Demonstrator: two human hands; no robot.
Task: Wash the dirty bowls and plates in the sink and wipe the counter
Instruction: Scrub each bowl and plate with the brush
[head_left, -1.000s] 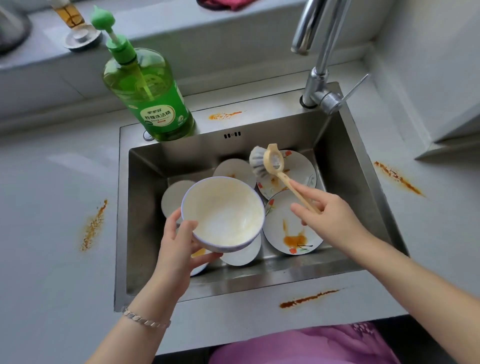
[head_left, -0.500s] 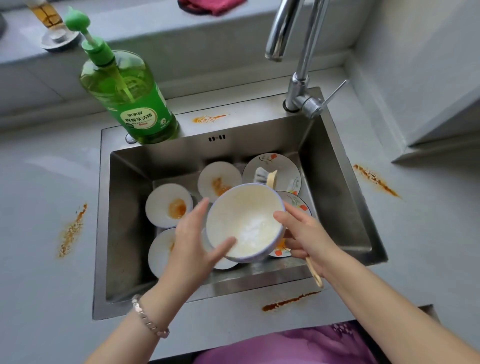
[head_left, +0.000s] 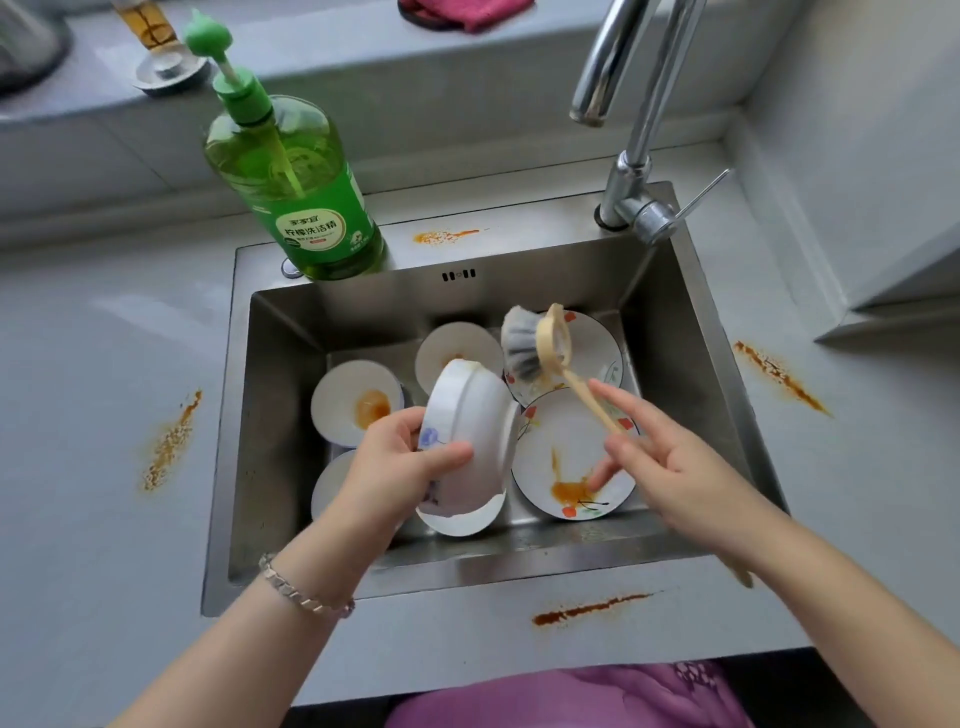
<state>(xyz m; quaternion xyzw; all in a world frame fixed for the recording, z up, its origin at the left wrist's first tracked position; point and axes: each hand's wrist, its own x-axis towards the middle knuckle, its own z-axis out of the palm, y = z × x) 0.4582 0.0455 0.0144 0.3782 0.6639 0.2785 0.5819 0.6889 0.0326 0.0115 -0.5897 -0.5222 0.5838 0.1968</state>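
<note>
Head view places the white bowl (head_left: 467, 431) above the sink (head_left: 691, 332), tipped on edge, outer wall toward us and opening turned right. Our left hand (head_left: 400, 462) has its grip clamped round the bowl, thumb across the wall. Our right hand (head_left: 670, 467) has its grip pinched on the wooden handle of the dish brush (head_left: 524, 345). The bristle head is raised over the rear plate, apart from the bowl.

We judge the step in hand to be scrubbing the bowl's outside. Bring the bristles onto the wall and foot ring. Turn the bowl in the left grip between strokes. Hold it low over the basin; wet glaze probably slips.

A stained flowered plate (head_left: 566, 447) lies under the brush handle, and small bowls with orange residue (head_left: 358, 400) lie to the left. This crowded crockery limits clearance beneath the bowl. A detergent bottle (head_left: 301, 192) stands at the sink's rear left, the faucet (head_left: 639, 171) at rear right; we see no water running. Orange smears (head_left: 587, 608) mark the bench, not yet wiped.
</note>
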